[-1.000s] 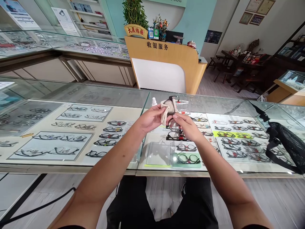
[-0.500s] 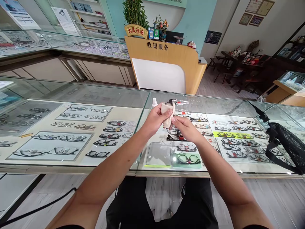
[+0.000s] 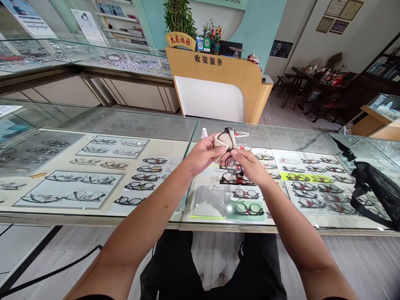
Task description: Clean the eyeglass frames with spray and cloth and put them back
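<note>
Over the glass counter, my left hand (image 3: pixel 204 154) is closed on a pale beige cloth (image 3: pixel 221 143), its thumb pressing the fabric. Dark-framed glasses (image 3: pixel 230 135) stick out of the cloth at the top and right, with part of the frame covered. My right hand (image 3: pixel 245 163) pinches the lower part of these glasses between thumb and fingers, close beside the cloth. Behind my left hand stands a small white bottle (image 3: pixel 204 132). Under the glass below my hands lie several spectacles, among them a black-framed pair (image 3: pixel 248 208) on a green card.
The glass counter (image 3: pixel 200 227) runs across in front of me. A black mesh bag (image 3: pixel 373 189) with straps lies on its right end. Framed trays of spectacles (image 3: pixel 70 189) show at left under the glass. Beyond stands a wooden cashier desk (image 3: pixel 215 68) with plants on top.
My left hand and the cloth have turned, so more of the dark frame shows. My right hand has shifted slightly right. The whole view has moved a little.
</note>
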A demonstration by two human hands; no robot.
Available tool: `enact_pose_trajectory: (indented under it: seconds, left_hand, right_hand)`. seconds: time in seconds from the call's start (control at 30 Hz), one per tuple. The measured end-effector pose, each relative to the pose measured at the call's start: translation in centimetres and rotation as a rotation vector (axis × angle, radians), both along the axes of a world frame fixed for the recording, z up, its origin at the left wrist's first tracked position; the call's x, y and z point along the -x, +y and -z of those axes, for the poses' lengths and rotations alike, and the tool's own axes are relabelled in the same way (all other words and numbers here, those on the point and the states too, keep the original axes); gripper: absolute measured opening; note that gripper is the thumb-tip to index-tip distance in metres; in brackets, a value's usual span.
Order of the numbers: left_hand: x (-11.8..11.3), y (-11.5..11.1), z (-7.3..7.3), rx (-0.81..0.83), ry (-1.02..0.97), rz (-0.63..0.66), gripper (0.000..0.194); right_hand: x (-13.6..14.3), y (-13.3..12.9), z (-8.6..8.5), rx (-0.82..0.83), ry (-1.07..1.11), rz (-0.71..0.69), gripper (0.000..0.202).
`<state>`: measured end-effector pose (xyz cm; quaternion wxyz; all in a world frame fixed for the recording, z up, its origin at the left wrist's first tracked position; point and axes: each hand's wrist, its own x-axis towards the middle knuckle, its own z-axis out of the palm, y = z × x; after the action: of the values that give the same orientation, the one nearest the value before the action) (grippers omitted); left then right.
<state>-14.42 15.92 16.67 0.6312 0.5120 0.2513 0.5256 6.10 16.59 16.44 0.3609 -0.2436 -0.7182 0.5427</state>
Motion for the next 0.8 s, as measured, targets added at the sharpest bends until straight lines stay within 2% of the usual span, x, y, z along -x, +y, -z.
enact_pose_trajectory:
  seconds: [0.07,0.23,0.4,0.6,0.8]
  left_hand:
    - [-0.4,-0.2,0.1,-0.029,0.008,-0.013,0.053]
    - [-1.3,-0.6,0.3,-0.071,0.072,-0.163,0.055]
    - [-1.6,-0.8,0.4,-0.081,0.104,-0.214,0.058]
    - [-1.0,-0.4,0.7,-0.064,0.061,-0.227,0.058]
    - [-0.3,-0.5,-0.3,-0.002,0.026,-0.140,0.055]
  right_hand:
    - [0.1,0.0,0.1,-0.015,-0.016,0.002,0.059]
    - [0.2,-0.3,0.5,-0.096,-0.092,0.021,0.062]
    - [0.2,-0.6,0.5,-0.153,-0.130,0.012,0.059]
    - [0.0,-0.9,-0.2,-0.139,-0.131,0.025,0.060]
    - [-0.6,-0.6,-1.1,-0.019,-0.027,0.030,0.056]
